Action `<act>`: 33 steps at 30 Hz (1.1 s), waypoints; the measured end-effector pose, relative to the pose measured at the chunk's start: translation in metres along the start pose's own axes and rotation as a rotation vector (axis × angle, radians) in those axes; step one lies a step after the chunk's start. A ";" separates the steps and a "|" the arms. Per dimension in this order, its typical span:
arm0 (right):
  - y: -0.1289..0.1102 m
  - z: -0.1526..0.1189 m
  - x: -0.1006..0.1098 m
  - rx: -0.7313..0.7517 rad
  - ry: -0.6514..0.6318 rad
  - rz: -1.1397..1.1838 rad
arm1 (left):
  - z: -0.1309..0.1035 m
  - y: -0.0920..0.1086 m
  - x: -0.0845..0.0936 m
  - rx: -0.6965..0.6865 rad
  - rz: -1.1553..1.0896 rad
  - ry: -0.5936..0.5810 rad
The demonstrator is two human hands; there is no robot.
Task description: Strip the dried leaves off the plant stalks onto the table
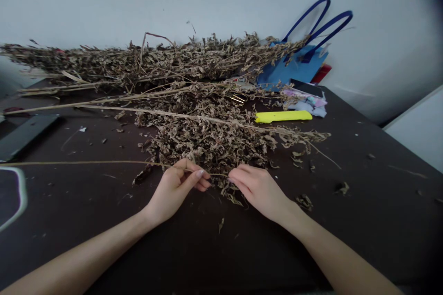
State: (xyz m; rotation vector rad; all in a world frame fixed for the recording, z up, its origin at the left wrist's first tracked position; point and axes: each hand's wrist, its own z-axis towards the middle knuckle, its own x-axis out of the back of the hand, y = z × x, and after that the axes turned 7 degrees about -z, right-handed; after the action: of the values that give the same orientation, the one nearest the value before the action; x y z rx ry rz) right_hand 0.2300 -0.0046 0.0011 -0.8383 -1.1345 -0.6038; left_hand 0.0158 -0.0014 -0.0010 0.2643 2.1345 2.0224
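Observation:
A long, thin dried plant stem (104, 162) runs from the left edge of the view to my hands. My left hand (178, 184) pinches it between thumb and fingers. Closed at the stem's right end is my right hand (256, 189), its fingertips partly hidden from above. Between and beyond both hands lies a heap of dry, curled brown leaves (207, 138). A few loose leaves sit just under the fingers. Another stripped-looking stalk (166, 113) rests across the heap, with leaves still at its right tip.
Dried leafy stalks (155, 62) are piled along the wall. At the right back stand a blue bag (290, 69) with dark handles, a yellow-handled tool (284, 116) and a patterned cloth (308, 101). Gold scissors handles (238, 98) show among leaves. A dark flat object (29, 133) lies left.

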 end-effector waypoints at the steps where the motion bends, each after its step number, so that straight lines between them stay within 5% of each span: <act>1: 0.000 0.000 0.000 0.003 0.000 -0.001 | 0.000 0.000 0.000 0.003 -0.001 -0.002; 11: 0.001 0.001 0.002 -0.017 -0.030 0.067 | -0.001 0.001 0.000 -0.007 0.009 -0.008; 26: 0.014 0.001 0.007 -0.113 0.179 0.143 | 0.001 0.001 0.001 0.003 0.025 -0.008; 33: 0.021 0.001 0.022 -0.104 0.012 0.067 | 0.000 0.003 0.005 -0.013 0.047 0.002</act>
State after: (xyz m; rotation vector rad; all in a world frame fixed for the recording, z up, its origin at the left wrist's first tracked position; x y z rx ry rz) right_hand 0.2527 0.0079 0.0163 -0.9571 -1.0674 -0.6157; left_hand 0.0113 0.0004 0.0017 0.3131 2.1346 2.0625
